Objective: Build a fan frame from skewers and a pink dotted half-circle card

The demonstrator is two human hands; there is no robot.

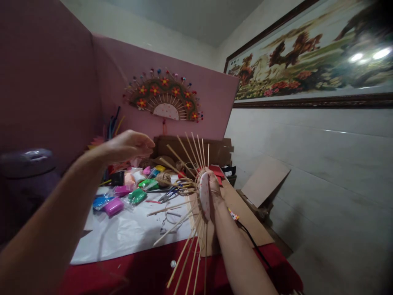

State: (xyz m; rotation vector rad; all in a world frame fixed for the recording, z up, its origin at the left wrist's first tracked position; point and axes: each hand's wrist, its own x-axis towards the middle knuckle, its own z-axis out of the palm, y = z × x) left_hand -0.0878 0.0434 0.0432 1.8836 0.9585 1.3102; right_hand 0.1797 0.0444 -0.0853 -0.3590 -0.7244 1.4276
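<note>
- Fan [204,196]: held above the white sheet [123,246], its speckled base [204,203] on edge, thin sticks [180,262] radiating.
- Right hand [214,184]: closed firmly around the base.
- Left hand [130,144]: raised, apart from the fan, fingers curved; whether it pinches anything cannot be told.
- Done: sticks seated in the base; twine [199,175] appears wound among them close in.
- Left, by judgement: most stick length, as the outer parts are bare.
- Beyond: blue-handled tool [169,193], twine ball [163,179], colored packets [137,196].
- Pink panel [215,102]: bears a second fan [166,111] with covered sticks, flowers [176,91] and round-headed pins [159,71].
</note>
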